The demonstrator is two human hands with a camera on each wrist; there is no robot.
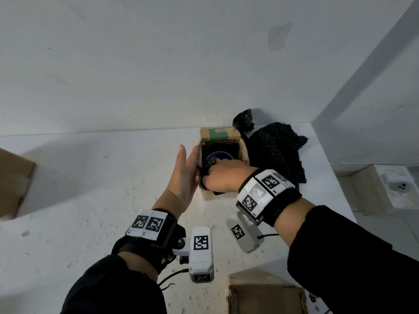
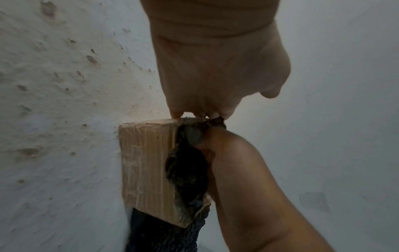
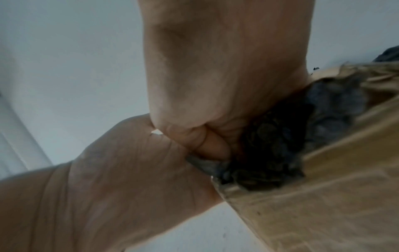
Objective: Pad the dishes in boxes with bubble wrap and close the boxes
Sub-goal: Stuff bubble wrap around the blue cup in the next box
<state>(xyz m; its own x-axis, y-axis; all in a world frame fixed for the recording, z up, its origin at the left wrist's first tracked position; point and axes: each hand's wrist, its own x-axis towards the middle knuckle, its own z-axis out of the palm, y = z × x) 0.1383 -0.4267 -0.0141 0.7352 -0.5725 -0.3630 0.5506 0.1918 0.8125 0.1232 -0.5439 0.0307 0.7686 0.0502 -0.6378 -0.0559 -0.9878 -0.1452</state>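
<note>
A small open cardboard box (image 1: 223,134) stands on the white table (image 1: 90,200) near the wall, with a dark blue bowl (image 1: 219,155) inside. My left hand (image 1: 184,168) lies flat against the box's left wall, fingers straight. My right hand (image 1: 223,177) reaches into the box from the front, fingers curled round a wad of black bubble wrap (image 1: 207,163) beside the bowl. The left wrist view shows the box (image 2: 146,162), the wrap (image 2: 185,173) bulging over its rim and the right hand (image 2: 237,170). In the right wrist view the curled fingers (image 3: 213,148) press the wrap (image 3: 276,136) against the box (image 3: 323,196).
A heap of black bubble wrap (image 1: 278,152) lies right of the box, against the wall. A brown cardboard box (image 1: 13,173) sits at the left edge, another (image 1: 265,298) at the near edge. The table ends at the right, by a corner wall.
</note>
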